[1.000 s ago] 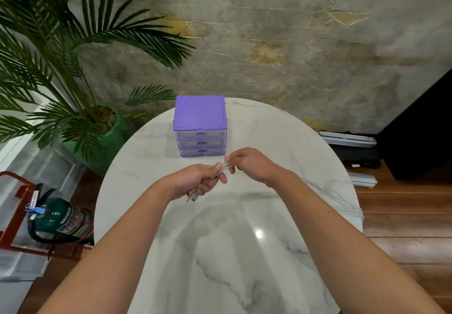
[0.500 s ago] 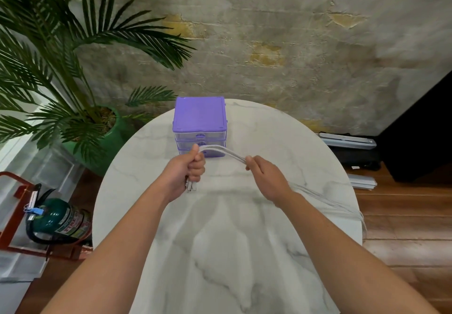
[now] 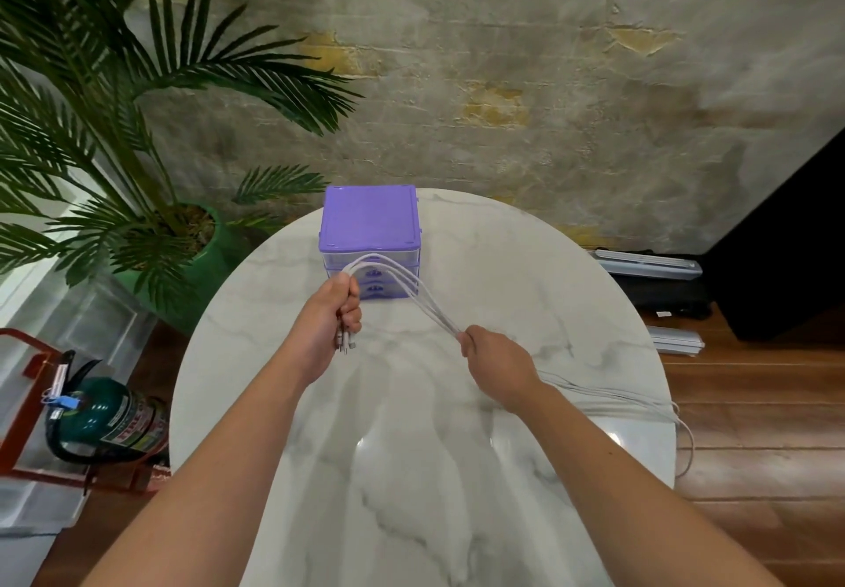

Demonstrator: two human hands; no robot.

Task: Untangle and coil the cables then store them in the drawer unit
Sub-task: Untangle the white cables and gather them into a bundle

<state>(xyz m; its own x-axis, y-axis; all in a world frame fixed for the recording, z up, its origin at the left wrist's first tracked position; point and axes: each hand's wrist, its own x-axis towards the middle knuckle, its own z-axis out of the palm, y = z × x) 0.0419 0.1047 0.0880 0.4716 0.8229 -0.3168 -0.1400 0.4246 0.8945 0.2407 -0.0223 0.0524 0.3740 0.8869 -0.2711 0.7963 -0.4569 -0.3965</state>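
White cables (image 3: 402,287) arch in a bundle before the shut, purple-topped drawer unit (image 3: 371,226), trailing off the table's right edge.

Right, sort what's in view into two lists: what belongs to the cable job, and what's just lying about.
Belongs to the job:
- white cables, a bundle held between both hands
- left hand, gripping the plug ends
- right hand, pinching the strands
- purple drawer unit, drawers closed
- marble table

Just lying about:
- potted palm
- fire extinguisher on the floor
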